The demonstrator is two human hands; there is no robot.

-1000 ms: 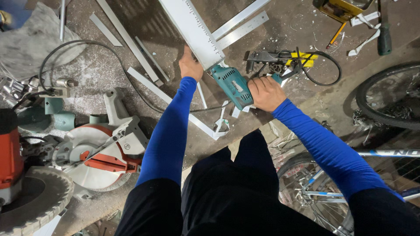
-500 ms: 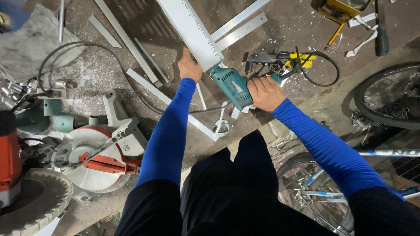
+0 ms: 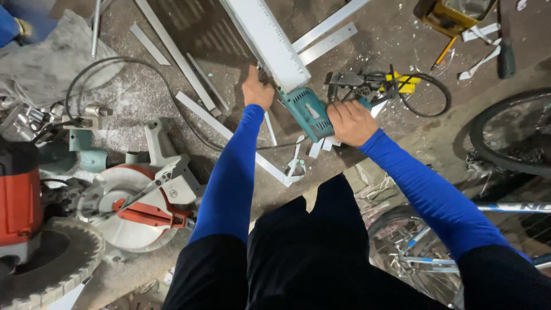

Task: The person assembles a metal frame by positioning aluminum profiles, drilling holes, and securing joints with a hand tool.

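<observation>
We see our right hand (image 3: 351,121) closed around the grip of a teal electric drill (image 3: 308,112) just above the middle of the frame, its nose pointing up and left against the lower end of a long white aluminium profile (image 3: 268,41). That profile runs from the top centre of the frame down to the drill. Our left hand (image 3: 257,92) rests at the left edge of the profile's lower end, fingers curled against it, just beside the drill. Both arms wear blue sleeves.

A black power cord (image 3: 143,80) loops across the dusty concrete floor (image 3: 189,34) in the upper left. Further white strips (image 3: 172,51) lie left of the profile. At the lower left sits a mitre saw (image 3: 140,201) with a round blade guard and red parts, and beside it, at the left edge, a red machine (image 3: 20,198). Right of the drill lies a black and yellow hand tool (image 3: 373,83). A bicycle wheel (image 3: 511,135) fills the right edge.
</observation>
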